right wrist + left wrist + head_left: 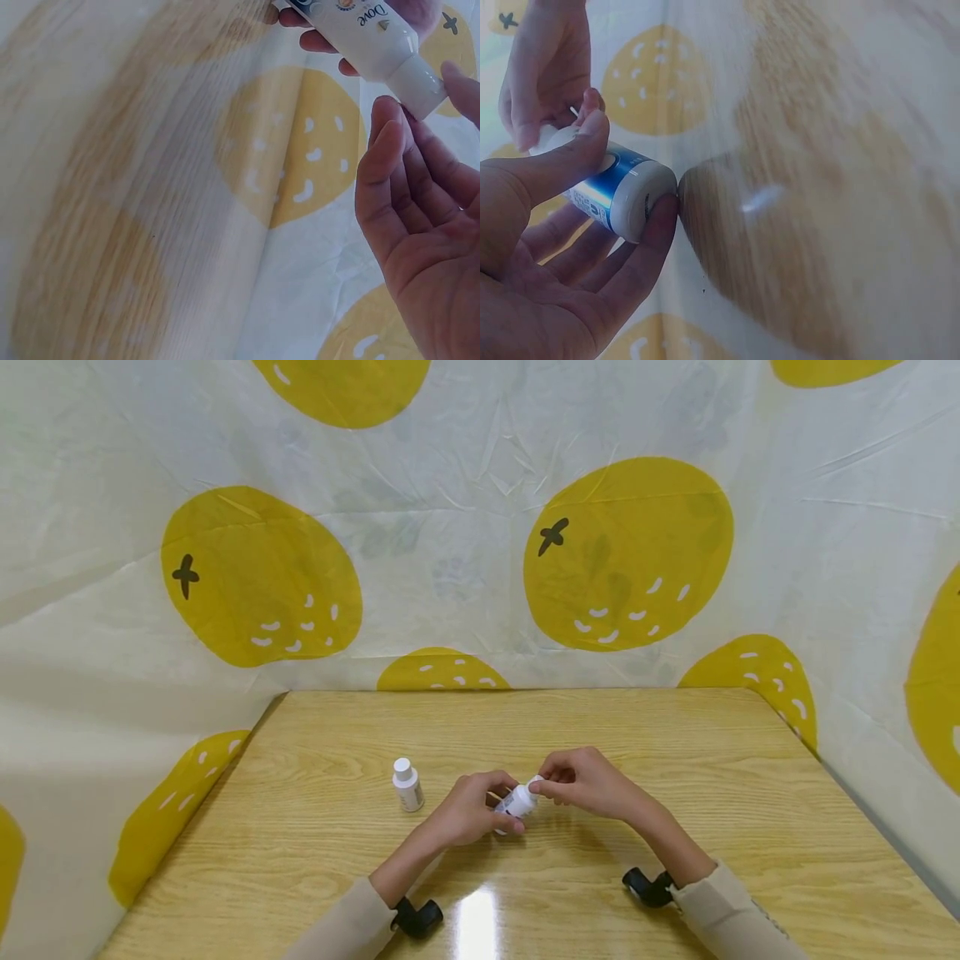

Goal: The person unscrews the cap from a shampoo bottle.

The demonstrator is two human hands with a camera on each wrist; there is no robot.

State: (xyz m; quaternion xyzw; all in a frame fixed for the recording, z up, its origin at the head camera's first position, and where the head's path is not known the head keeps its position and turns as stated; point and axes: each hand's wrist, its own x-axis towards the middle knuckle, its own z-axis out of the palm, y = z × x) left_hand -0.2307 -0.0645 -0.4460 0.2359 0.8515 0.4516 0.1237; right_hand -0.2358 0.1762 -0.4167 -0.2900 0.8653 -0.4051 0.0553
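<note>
My left hand (pixel 471 810) grips a small white Dove bottle (pixel 517 803) above the table, tilted with its cap end up and to the right. In the left wrist view the thumb lies over the bottle's side and a finger touches its base; a blue label band shows. My right hand (pixel 591 783) is at the white cap (pixel 417 87), pinching it between thumb and fingers. The right wrist view has the thumb on one side of the cap and the curled fingers at the other. The cap sits on the bottle's neck.
A second white bottle (pixel 408 789) with a white cap stands upright on the wooden table (pixel 337 735), left of my left hand. A pale cloth (pixel 442 552) with yellow fruit prints hangs behind the table and along its sides. Both wrists wear black camera mounts (pixel 420 920).
</note>
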